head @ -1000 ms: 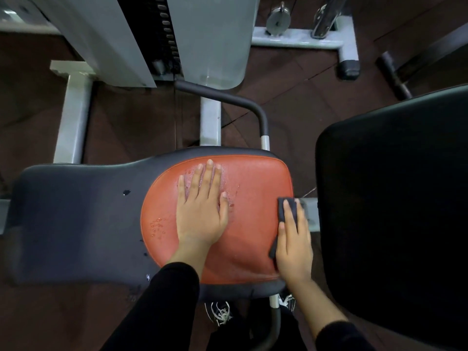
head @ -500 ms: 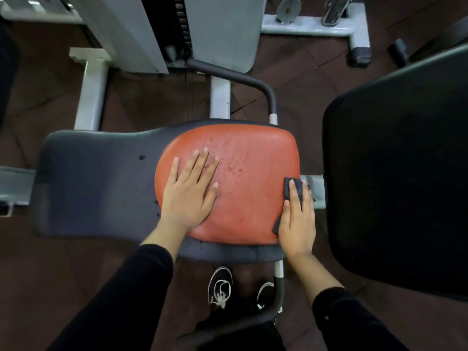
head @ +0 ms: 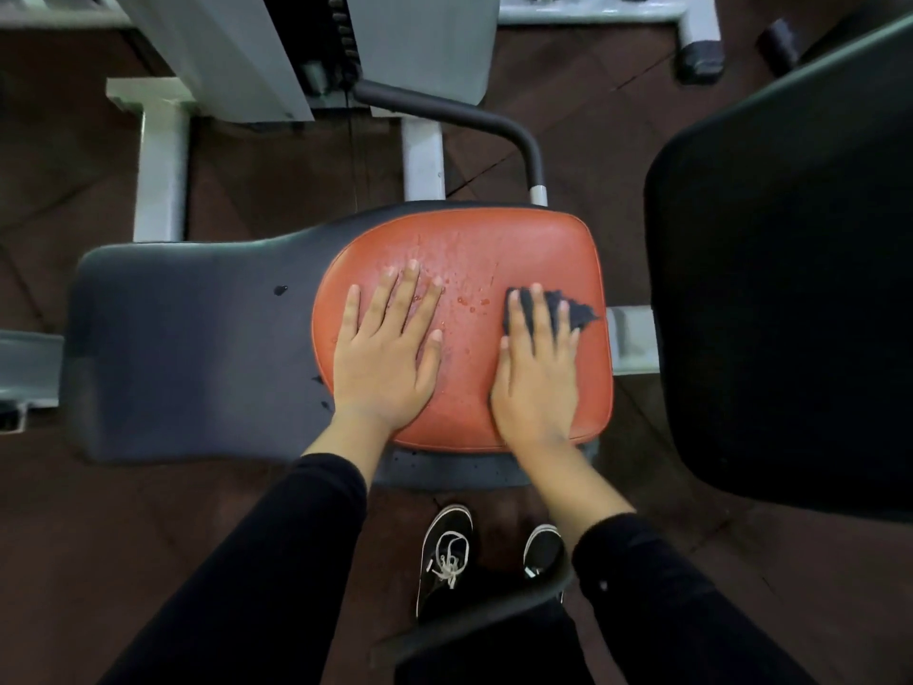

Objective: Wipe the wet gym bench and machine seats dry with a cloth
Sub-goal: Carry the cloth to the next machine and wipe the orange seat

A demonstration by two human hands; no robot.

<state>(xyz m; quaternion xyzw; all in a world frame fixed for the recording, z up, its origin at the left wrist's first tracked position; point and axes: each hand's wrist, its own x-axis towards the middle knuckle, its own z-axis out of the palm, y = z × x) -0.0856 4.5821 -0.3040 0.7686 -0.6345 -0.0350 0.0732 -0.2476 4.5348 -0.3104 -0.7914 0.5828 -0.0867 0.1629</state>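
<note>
Water droplets bead on the far middle of the orange seat pad, which sits at the right end of a dark grey bench. The left hand lies flat on the pad, fingers straight and spread, holding nothing. The right hand presses a dark cloth against the pad's right side, fingers straight on top; the cloth's edge looks blurred, perhaps from motion. A black padded seat stands to the right.

Left hand, right hand flat, palms down
</note>
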